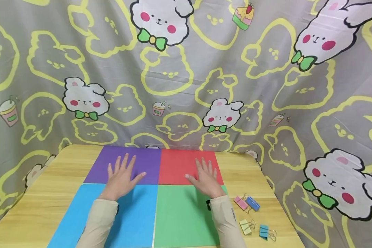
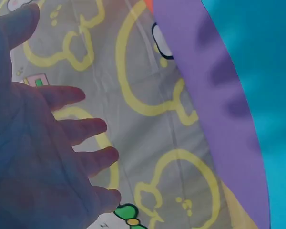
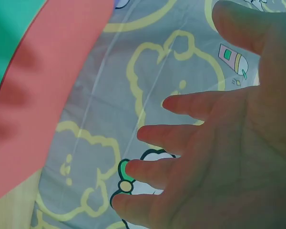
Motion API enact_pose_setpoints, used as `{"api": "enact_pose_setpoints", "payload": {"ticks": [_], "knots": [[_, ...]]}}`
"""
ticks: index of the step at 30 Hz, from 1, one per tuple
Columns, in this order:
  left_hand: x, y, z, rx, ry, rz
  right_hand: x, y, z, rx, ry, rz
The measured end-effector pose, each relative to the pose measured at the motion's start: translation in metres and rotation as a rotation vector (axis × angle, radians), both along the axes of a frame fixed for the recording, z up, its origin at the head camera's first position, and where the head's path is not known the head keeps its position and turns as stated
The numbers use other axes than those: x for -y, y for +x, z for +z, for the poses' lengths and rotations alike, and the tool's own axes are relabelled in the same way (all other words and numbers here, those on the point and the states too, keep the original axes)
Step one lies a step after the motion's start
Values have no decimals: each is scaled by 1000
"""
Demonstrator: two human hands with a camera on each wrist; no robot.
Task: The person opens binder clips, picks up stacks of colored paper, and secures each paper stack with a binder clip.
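Hovering, the left hand (image 1: pixel 120 179) and right hand (image 1: pixel 206 179) spread wide, empty fingers above purple and red rectangular sheets (image 1: pixel 150 162), seemingly preparing; picking coloured wire-handled binder clips (image 1: pixel 241 203), right of these fingers, would require lowering and pinching.

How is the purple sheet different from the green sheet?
The purple sheet is a dark violet, while the green sheet is lighter. The purple sheet lies in the far row on the left; the green sheet lies in the near row on the right. The left hand partly hides the purple sheet, while the right sleeve partly hides the green sheet. Both lie flat on the wooden table.
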State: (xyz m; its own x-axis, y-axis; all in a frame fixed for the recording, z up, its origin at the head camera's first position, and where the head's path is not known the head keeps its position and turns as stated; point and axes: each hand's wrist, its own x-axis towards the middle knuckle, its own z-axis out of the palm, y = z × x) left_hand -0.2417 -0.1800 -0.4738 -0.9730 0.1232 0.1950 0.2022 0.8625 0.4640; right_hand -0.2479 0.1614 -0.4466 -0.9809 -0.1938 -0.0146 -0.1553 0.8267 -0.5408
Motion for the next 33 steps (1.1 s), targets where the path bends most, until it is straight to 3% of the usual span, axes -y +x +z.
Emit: {"api": "enact_pose_setpoints", "payload": {"ticks": [10, 16, 21, 27, 30, 33], "knots": [[49, -1, 3, 51, 28, 122, -18, 1, 14, -4, -14, -26], [86, 3, 2, 112, 44, 236, -52, -7, 22, -74, -54, -30], [107, 7, 0, 211, 49, 315, -89, -6, 35, -40, -103, -92], [125, -8, 5, 276, -14, 302, -124, 3, 46, -12, -103, -188], [132, -17, 2, 297, -45, 298, -132, 10, 46, -3, -111, -216], [133, -25, -6, 363, -51, 303, -138, 17, 47, 2, -121, -234]]}}
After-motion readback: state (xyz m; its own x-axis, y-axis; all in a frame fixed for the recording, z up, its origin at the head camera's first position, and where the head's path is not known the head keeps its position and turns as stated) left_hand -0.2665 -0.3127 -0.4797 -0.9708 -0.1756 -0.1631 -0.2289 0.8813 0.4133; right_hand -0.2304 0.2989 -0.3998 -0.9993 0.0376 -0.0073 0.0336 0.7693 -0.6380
